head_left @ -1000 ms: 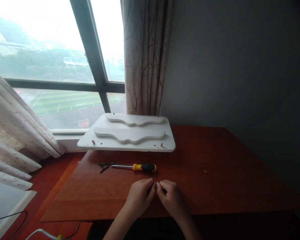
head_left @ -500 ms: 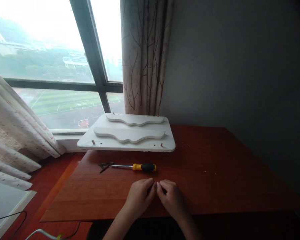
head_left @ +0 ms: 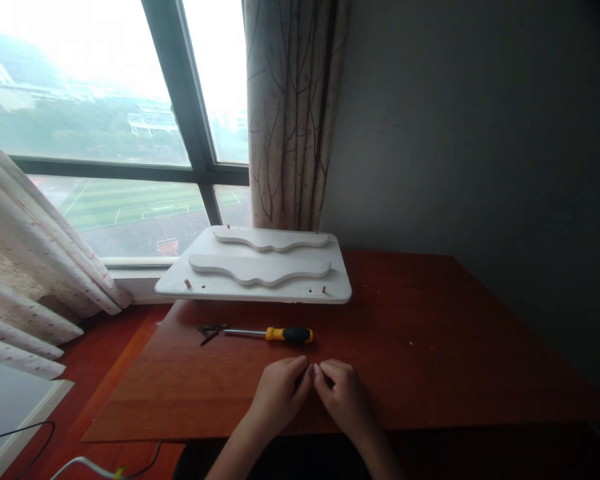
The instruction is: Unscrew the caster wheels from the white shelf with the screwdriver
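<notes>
My left hand point(head_left: 283, 388) and my right hand point(head_left: 341, 390) meet fingertip to fingertip above the front of the table. The fingers of both are curled into a pinch; anything between them is too small or hidden to name. Just beyond lies a screwdriver point(head_left: 290, 335) with a yellow and black handle, its shaft pointing left at a small pile of dark screws or pegs point(head_left: 209, 332). Farther back is a white board point(head_left: 175, 283) with short wooden pegs near its corners. Two wavy-edged white pieces point(head_left: 260, 270) rest on it, one behind the other.
The reddish-brown table point(head_left: 430, 373) stretches right, with tiny light crumbs on it. A window point(head_left: 130, 133) and patterned curtains point(head_left: 295, 120) stand behind and left. Cables point(head_left: 83, 461) run at the lower left, beside a pale panel point(head_left: 15, 407).
</notes>
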Available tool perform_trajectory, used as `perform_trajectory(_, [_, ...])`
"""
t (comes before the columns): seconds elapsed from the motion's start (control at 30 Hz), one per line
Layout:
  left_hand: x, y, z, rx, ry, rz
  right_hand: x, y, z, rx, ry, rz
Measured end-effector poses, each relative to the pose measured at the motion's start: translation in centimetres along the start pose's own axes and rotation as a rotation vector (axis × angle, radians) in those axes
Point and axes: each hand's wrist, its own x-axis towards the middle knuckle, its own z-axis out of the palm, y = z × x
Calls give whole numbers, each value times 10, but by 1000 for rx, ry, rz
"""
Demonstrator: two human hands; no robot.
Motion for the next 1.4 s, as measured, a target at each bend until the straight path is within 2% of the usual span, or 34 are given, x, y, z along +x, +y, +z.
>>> perform_trajectory(1.4, [-1, 1, -1, 5, 1, -1, -1, 4, 3, 16, -16, 9])
